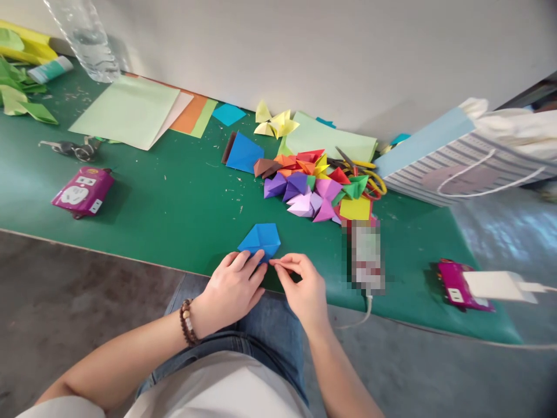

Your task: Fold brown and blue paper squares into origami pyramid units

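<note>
1. Blue folded paper is lying on the green table, near its front edge.
2. You are holding its lower edge under the fingers of your left hand (beaded bracelet on that wrist).
3. You are pinching its lower corner with your right hand, thumb and forefinger closed, both hands nearly together.
4. Multicoloured origami pieces are sitting in a heap beyond, just beside yellow-handled scissors.

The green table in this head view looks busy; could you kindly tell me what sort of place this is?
Probably a paper-craft workroom: the green table holds a heap of folded origami pieces, stacked coloured paper sheets and yellow-handled scissors.
</note>
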A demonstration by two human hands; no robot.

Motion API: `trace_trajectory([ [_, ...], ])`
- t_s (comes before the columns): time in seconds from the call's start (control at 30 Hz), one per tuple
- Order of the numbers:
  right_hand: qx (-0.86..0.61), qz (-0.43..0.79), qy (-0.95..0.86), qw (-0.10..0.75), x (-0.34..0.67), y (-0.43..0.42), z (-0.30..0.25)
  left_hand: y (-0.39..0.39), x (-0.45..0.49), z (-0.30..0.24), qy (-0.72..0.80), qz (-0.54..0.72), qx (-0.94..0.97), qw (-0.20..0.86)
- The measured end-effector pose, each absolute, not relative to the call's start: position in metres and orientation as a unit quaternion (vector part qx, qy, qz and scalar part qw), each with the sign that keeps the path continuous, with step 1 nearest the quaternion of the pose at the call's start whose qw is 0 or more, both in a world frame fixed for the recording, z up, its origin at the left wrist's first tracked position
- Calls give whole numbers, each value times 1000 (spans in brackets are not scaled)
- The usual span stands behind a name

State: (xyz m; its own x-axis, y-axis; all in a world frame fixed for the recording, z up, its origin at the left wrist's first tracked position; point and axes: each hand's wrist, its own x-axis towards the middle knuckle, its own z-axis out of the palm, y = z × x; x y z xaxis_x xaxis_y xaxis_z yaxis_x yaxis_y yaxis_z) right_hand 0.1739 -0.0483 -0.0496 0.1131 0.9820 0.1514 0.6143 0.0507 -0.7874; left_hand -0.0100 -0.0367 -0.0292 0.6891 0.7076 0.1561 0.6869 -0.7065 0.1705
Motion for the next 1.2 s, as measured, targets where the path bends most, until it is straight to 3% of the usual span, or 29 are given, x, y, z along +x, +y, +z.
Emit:
trace_trajectory([
  [0.27, -659, 181, -641, 348, 170, -46, -46, -34, -11, -29, 381, 105, 917, 49],
  [0.83, -676, 149, -617, 373, 190, -11, -51, -33, -13, -30, 382, 115, 914, 75],
  [1.03, -612, 73, -725, 307, 197, -5, -46, -31, -15, -29, 378, 127, 912, 96],
  [1.2, -565, 88, -773, 274, 187, -18, -43, -28, -17, -31, 372, 147, 912, 91],
])
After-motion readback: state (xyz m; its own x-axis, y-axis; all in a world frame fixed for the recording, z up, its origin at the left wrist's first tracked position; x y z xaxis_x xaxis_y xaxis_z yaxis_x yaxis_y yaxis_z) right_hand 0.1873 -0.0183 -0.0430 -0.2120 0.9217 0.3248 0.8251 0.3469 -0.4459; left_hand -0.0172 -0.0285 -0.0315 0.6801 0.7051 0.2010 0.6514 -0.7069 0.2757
